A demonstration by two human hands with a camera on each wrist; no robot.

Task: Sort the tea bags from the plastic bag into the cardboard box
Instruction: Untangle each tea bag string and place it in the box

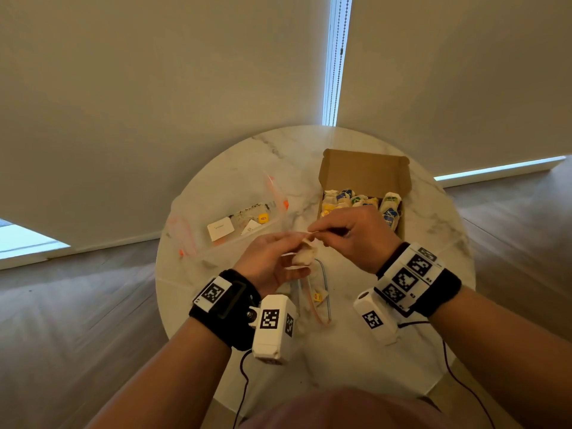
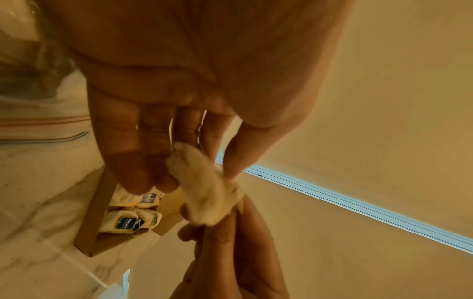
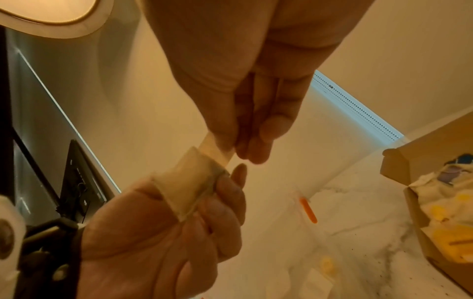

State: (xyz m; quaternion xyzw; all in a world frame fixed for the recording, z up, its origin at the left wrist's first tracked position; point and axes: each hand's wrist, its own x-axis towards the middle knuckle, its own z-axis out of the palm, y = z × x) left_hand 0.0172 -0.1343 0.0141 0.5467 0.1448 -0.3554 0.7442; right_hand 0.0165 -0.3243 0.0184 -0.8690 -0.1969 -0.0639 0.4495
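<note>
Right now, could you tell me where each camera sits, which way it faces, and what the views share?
Head: worn on the head, looks down at the round table; both forearms and hands show.
Left wrist: looks along the left hand at the tea bag it holds.
Right wrist: looks along the right hand pinching the tea bag's tab.
Shared: all three show the cardboard box.

Pale tea bag (image 1: 305,255) held above the table; open cardboard box (image 1: 365,171) holds many.

One cardboard box (image 1: 365,171), two plastic bags (image 1: 235,209), two hands (image 1: 269,261), one table (image 1: 433,224)
</note>
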